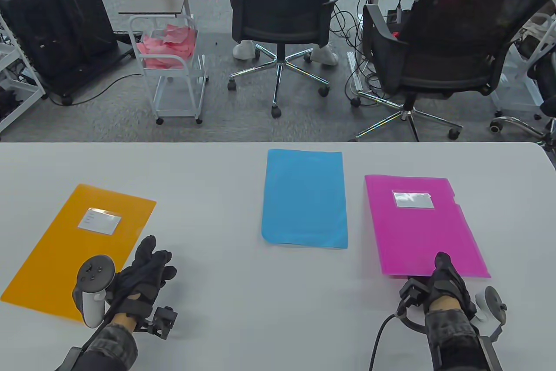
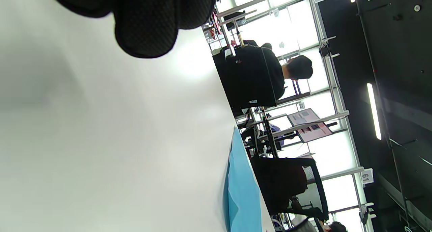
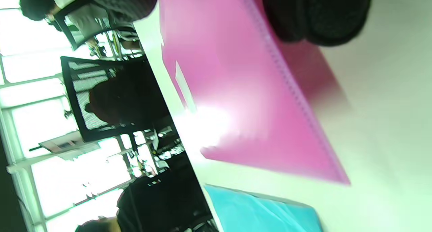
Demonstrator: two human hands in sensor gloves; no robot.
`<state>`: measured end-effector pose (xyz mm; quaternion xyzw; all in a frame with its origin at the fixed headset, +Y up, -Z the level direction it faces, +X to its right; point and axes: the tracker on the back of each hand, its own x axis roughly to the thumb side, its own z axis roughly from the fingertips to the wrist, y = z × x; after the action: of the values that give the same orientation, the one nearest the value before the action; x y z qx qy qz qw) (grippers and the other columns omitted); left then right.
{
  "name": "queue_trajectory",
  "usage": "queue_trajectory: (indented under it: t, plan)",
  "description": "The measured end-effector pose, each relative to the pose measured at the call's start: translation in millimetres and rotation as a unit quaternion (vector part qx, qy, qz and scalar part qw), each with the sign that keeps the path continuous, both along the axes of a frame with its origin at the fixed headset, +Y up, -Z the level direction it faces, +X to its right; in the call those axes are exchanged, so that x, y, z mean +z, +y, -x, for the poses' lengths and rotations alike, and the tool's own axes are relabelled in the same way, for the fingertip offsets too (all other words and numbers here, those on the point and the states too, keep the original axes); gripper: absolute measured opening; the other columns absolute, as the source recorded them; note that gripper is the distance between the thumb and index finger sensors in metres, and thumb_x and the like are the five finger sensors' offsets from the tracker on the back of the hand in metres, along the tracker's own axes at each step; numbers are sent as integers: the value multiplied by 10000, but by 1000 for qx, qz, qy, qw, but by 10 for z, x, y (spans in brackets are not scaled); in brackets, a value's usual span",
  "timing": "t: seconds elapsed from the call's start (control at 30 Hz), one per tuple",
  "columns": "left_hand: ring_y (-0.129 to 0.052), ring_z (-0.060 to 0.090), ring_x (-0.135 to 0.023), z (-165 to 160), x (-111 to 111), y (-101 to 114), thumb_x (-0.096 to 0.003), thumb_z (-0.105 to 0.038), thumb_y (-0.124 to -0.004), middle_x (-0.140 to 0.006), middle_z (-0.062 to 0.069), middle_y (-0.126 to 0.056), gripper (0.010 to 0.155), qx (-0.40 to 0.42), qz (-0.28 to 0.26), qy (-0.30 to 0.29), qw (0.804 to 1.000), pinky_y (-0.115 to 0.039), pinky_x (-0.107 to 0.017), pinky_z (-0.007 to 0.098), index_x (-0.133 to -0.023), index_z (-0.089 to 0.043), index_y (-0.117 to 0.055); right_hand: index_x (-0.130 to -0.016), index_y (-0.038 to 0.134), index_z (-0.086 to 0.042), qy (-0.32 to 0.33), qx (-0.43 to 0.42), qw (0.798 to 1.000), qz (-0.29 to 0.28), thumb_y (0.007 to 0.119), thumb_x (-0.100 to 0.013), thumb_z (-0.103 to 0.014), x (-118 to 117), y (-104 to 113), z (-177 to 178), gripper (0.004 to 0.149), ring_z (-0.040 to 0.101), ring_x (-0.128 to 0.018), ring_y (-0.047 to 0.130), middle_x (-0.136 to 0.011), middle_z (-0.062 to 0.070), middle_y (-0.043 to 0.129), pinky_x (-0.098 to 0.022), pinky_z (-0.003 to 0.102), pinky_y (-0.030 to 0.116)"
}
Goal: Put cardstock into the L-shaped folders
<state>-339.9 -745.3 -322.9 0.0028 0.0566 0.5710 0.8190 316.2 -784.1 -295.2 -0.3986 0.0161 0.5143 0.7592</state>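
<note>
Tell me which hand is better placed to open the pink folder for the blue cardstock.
Right. The right hand already touches the pink folder at its near edge; the left hand is across the table beside the orange folder.

Open-plan office or lab workspace. Grey carpet floor (image 1: 108, 123), two black mesh swivel chairs (image 1: 282, 6) on chrome star bases, cables trailing under desks. White wire trolley (image 1: 169, 67) holding pink sheets; black computer tower (image 1: 52, 19) on a wheeled stand at left. Wrist views show large bright windows (image 2: 303, 36) and seated people (image 2: 270, 73) at other desks.
</note>
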Motion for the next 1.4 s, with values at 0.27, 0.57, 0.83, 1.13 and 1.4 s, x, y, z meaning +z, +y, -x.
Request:
queue_trajectory:
  t: [0.27,0.57,0.83,1.13,1.4]
  plan:
    - [-827,527,-846,539,-168,104,-506,-449,-705,-1016,245,-608,757,-126,22,88,988,-692,-536,643,-1060,-118,-310,-828,-79,16,145,87,986,-2,618,-489,-584,-85,326,223,981,512,-837,442,-895,385,95,-519,501,674]
    - [18,641,-965,1129,-335,-101,-436,-718,-845,-1063,271,74,1208,-363,336,-22,868,-220,-656,795,-1024,-191,69,-917,337,8,258,70,949,-167,635,-484,-517,-363,369,535,743,444,-673,781,-861,354,554,-390,465,800]
    - [-452,653,-993,1137,-401,-133,-408,-735,-823,-1098,297,-271,1073,-459,365,-47,809,-485,-676,739,-1088,-139,-245,-911,366,15,267,82,947,-158,635,-482,-515,-401,326,553,733,438,-648,805,-843,355,587,-368,459,811]
    - [-953,461,-727,1065,-308,74,-423,-406,-832,-896,179,-813,601,-473,236,56,847,-830,-517,578,-955,-189,-655,-905,387,16,276,95,941,-171,636,-481,-513,-394,369,609,722,432,-629,823,-831,351,610,-351,451,820]
    - [-957,469,-796,93,244,778,-399,-511,-856,-962,158,-787,719,-572,-124,-68,808,-789,-547,607,-998,-206,-600,-910,375,10,383,84,905,-167,615,-489,-531,-362,301,1113,726,410,-639,829,-838,338,609,-355,430,831]
